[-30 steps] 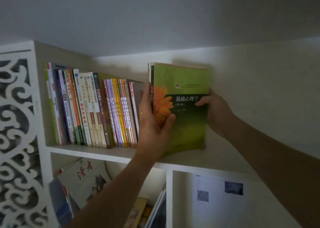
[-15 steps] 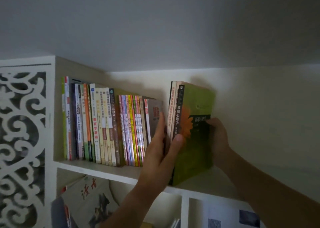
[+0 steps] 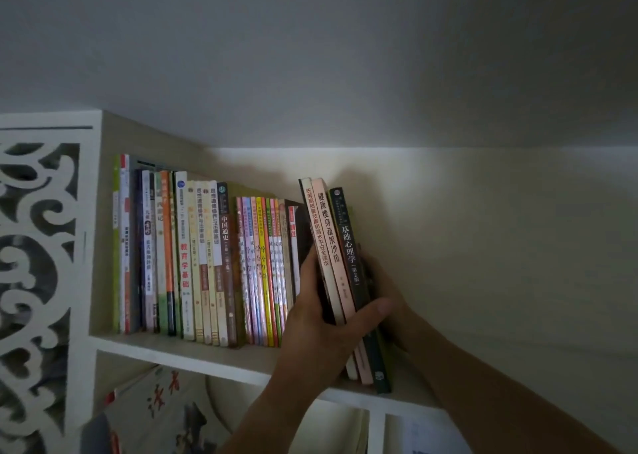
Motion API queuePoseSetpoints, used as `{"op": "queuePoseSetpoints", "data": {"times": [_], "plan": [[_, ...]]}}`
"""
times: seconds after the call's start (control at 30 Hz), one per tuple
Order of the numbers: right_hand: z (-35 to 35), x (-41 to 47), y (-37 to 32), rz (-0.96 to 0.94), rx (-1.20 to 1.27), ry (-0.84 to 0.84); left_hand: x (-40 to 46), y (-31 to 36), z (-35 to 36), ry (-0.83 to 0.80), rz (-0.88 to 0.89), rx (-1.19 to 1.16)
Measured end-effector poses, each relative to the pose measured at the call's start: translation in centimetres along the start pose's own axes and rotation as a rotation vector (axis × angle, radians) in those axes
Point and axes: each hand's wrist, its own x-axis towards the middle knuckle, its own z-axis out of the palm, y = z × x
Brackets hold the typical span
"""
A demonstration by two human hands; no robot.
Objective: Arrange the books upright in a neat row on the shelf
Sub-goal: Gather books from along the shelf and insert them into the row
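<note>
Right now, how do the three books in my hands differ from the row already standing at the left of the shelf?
The three held books lean, tops tilted left; the standing row is upright. The held books are gripped by the left hand and the right hand; nothing holds the row. The held books stick out past the row toward the shelf front edge. Both show their spines outward.

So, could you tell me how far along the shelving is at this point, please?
Mostly done: the long row of books stands upright at the shelf's left end. In hand: the left hand grips a tilted bundle of three books, spines outward, while the right hand supports it from behind. Left: straightening the bundle and closing it up against the row.
</note>
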Motion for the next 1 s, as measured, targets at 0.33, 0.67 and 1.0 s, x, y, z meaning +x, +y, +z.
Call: {"op": "queuePoseSetpoints", "data": {"times": [0.33, 0.67, 1.0], "plan": [[-7.1, -1.9, 1.4, 0.058, -0.531, -0.212, -0.3, -1.1, 0.3, -0.085, -0.065, 0.127], [-7.8, -2.1, 3.1, -0.115, -0.968, 0.049, -0.5, -0.5, 1.1, -0.030, 0.012, 0.224], [-5.6, -1.4, 2.7, -0.173, -1.160, 0.104, -1.0, -0.8, 1.6, 0.039, 0.107, 0.347]]}}
